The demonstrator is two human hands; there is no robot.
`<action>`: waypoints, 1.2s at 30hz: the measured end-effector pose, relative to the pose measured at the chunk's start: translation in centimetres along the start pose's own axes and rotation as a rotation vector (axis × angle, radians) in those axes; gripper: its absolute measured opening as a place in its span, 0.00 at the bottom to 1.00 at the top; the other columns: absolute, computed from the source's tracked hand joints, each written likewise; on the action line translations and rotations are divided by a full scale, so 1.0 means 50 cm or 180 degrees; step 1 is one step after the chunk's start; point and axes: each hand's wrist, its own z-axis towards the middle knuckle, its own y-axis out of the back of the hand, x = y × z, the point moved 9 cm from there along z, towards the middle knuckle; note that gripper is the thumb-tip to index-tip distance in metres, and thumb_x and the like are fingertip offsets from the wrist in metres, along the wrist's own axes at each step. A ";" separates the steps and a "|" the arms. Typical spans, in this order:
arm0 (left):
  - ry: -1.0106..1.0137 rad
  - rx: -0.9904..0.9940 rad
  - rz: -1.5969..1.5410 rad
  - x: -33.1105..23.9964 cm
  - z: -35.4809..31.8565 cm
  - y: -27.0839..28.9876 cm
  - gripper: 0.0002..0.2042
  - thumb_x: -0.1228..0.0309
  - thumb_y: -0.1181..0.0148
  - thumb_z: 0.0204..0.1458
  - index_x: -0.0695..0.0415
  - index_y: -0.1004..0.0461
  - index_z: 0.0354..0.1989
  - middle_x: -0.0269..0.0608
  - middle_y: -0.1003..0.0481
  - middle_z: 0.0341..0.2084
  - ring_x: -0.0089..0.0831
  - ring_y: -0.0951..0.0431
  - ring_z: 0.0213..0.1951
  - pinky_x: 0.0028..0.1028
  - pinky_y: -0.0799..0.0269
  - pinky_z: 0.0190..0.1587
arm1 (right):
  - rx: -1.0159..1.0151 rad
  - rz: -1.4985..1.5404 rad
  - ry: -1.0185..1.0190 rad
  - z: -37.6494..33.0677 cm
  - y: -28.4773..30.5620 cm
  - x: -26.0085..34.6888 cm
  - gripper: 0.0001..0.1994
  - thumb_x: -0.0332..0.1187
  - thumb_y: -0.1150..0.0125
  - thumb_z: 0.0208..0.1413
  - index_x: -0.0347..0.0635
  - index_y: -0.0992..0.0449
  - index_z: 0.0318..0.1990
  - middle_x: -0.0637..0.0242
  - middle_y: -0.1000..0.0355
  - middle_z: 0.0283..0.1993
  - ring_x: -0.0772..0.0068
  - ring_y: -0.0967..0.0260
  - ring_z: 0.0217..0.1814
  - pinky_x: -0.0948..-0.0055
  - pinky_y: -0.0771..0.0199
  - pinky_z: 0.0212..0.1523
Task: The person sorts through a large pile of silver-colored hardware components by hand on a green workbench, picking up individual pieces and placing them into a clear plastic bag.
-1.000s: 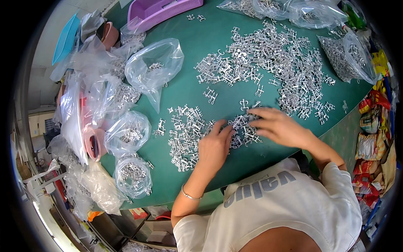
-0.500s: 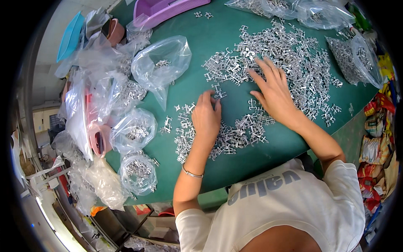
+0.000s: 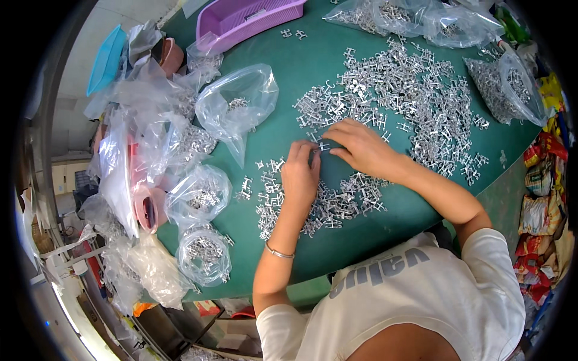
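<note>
Small silver metal clip (image 3: 324, 146) at frame centre, pinched between left hand (image 3: 300, 177) and right hand (image 3: 361, 147) fingertips; large loose pile (image 3: 415, 96) lies upper right, nearer the right hand.

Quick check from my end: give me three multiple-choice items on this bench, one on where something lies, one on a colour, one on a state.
1. Where does the purple basket lie on the green table?
A. far edge
B. near edge
C. under the hands

2. What colour is the bangle on the left wrist?
A. red
B. silver
C. black

3. How is the left hand?
A. holding a bag
B. raised off the table
C. fingertips down on small metal parts

Answers: 1 A, it sits at the top, beyond the parts. 2 B, it is a thin silvery band. 3 C, its fingers meet the right hand at one piece.
</note>
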 end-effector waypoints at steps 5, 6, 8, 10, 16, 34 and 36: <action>0.1663 0.0422 -0.2007 0.045 -0.018 -0.027 0.07 0.77 0.40 0.45 0.60 0.27 0.33 0.42 0.25 0.26 0.23 0.28 0.22 0.22 0.35 0.24 | 0.0318 0.1186 -0.0522 0.006 -0.009 -0.016 0.09 0.28 0.43 0.48 0.35 0.28 0.37 0.58 0.32 0.32 0.62 0.33 0.34 0.68 0.33 0.34; 0.1819 0.0507 -0.2308 0.037 -0.016 -0.031 0.08 0.77 0.40 0.45 0.61 0.27 0.34 0.42 0.25 0.27 0.25 0.28 0.22 0.22 0.34 0.25 | 0.0400 0.1202 -0.0573 0.003 -0.005 -0.026 0.08 0.28 0.44 0.49 0.35 0.28 0.36 0.58 0.32 0.31 0.63 0.33 0.33 0.69 0.33 0.33; 0.1435 0.0473 -0.1942 0.023 0.005 -0.015 0.10 0.75 0.40 0.45 0.60 0.27 0.37 0.41 0.25 0.31 0.27 0.27 0.24 0.22 0.34 0.26 | 0.0392 0.1663 -0.1208 -0.003 0.002 -0.063 0.06 0.28 0.46 0.51 0.34 0.28 0.33 0.59 0.31 0.29 0.65 0.33 0.31 0.74 0.34 0.31; 0.0373 0.0226 -0.0595 -0.013 0.049 0.017 0.13 0.73 0.41 0.47 0.58 0.28 0.42 0.39 0.24 0.36 0.26 0.26 0.27 0.22 0.34 0.26 | -0.0301 0.1206 -0.1040 0.017 0.065 -0.099 0.06 0.28 0.47 0.51 0.35 0.28 0.33 0.59 0.30 0.32 0.60 0.33 0.35 0.68 0.33 0.36; 0.0036 0.0469 0.0524 0.010 0.099 -0.038 0.16 0.69 0.41 0.46 0.54 0.28 0.45 0.42 0.31 0.49 0.47 0.25 0.38 0.34 0.28 0.36 | 0.0029 -0.0244 -0.0241 0.047 0.038 -0.095 0.05 0.28 0.47 0.51 0.36 0.29 0.32 0.57 0.34 0.50 0.55 0.41 0.57 0.61 0.41 0.55; 0.0854 -0.0285 0.0924 0.096 -0.023 0.104 0.09 0.72 0.44 0.48 0.58 0.30 0.38 0.45 0.30 0.32 0.45 0.27 0.23 0.37 0.32 0.26 | 0.0099 0.1599 -0.1175 -0.066 0.116 -0.092 0.07 0.29 0.46 0.53 0.35 0.27 0.36 0.62 0.27 0.31 0.70 0.29 0.34 0.71 0.30 0.40; 0.1007 -0.0330 0.0817 0.105 -0.020 0.118 0.09 0.74 0.44 0.48 0.58 0.30 0.38 0.46 0.29 0.33 0.43 0.27 0.24 0.35 0.32 0.27 | -0.0423 0.2425 -0.1652 -0.072 0.122 -0.125 0.08 0.29 0.47 0.55 0.34 0.28 0.38 0.63 0.27 0.30 0.73 0.29 0.32 0.73 0.29 0.38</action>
